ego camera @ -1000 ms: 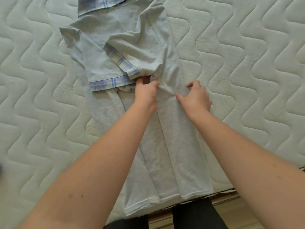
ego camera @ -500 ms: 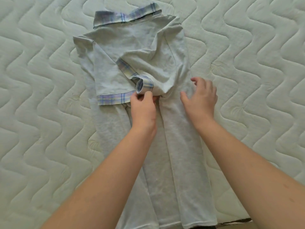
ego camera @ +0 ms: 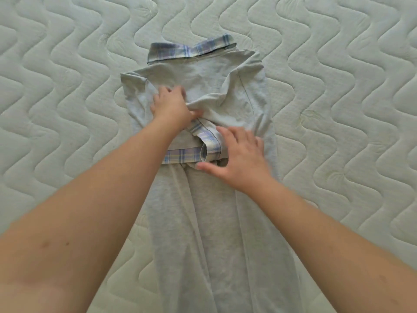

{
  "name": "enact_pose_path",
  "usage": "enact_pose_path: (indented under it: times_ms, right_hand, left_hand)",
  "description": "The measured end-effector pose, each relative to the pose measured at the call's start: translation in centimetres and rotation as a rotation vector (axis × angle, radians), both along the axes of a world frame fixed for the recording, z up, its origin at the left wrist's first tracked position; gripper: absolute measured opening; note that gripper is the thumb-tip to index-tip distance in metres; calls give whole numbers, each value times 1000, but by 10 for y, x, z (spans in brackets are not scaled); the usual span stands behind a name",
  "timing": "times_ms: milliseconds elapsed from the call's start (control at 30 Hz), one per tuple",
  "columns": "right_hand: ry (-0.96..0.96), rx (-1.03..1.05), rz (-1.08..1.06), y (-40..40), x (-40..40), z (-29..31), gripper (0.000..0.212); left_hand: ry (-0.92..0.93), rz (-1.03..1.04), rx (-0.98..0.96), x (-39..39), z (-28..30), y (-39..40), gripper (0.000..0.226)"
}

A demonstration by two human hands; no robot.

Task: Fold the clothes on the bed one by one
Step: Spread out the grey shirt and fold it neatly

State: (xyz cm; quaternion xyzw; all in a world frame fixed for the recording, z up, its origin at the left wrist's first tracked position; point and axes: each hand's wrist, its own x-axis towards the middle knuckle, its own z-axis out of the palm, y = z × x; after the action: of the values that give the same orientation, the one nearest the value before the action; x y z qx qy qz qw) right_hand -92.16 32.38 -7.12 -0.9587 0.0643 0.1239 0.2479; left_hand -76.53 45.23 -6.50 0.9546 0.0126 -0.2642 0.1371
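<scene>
Your grey shirt [ego camera: 209, 199] lies lengthwise on the bed [ego camera: 67, 109], sides folded in. Your left hand [ego camera: 172, 106] presses flat on the folded sleeve, pinning it, while your right hand [ego camera: 239, 159], fingers spread and released, smooths the plaid cuff [ego camera: 208, 143] so it stays tucked.

No text, label, brand or number can be read anywhere; only plaid trim is seen on the shirt [ego camera: 203, 91].

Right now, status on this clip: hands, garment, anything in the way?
Left hand flat, pressing the folded sleeves. Right hand open beside the plaid cuff. Grey plaid-collared shirt folded lengthwise on the quilted white mattress. Nothing in the way.
</scene>
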Motion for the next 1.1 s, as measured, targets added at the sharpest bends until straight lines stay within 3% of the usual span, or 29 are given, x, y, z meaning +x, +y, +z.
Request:
enact_pose_path:
  times_ms: [33, 100, 200, 267, 333, 400, 500, 567, 733, 900, 1000, 1100]
  right_hand:
    - [26, -49, 46, 4, -3, -2, 95]
    - [-10, -138, 80, 7, -6, -6, 77]
    - [-270, -134, -58, 10, -8, -7, 33]
    - [-401, -16, -161, 10, -7, -6, 22]
    - [-434, 90, -177, 11, -7, -6, 25]
    - [-364, 179, -135, 13, -9, -7, 28]
    - [-102, 306, -144, 11, -13, -14, 40]
    - [-21, 380, -193, 5, -13, -18, 49]
    - [-82, 456, -312, -11, 9, -13, 45]
    - [-74, 106, -166, -44, 85, -21, 54]
    - [0, -167, 90, -56, 110, -39, 64]
    - [81, -229, 156, -76, 129, -53, 71]
  left_hand:
    - [-12, -36, -2, 4, 0, -1, 48]
    - [-52, -75, -106, 11, 5, 1, 30]
    - [-123, -96, -269, 16, 21, 5, 30]
    - [-181, -15, -391, 17, 33, 9, 33]
    - [-253, 42, -408, 17, 38, 16, 37]
    - [-251, 67, -299, 17, 34, 24, 42]
    - [-26, 143, -207, 6, 21, 31, 38]
    - [54, 277, -295, -3, 10, 34, 29]
    - [-66, 499, -604, -23, -2, 32, 17]
    - [-82, 497, -806, -38, -9, 25, 27]
    - [-80, 520, -792, -44, -20, 19, 35]
    - [-151, 682, -720, -42, -27, 13, 29]
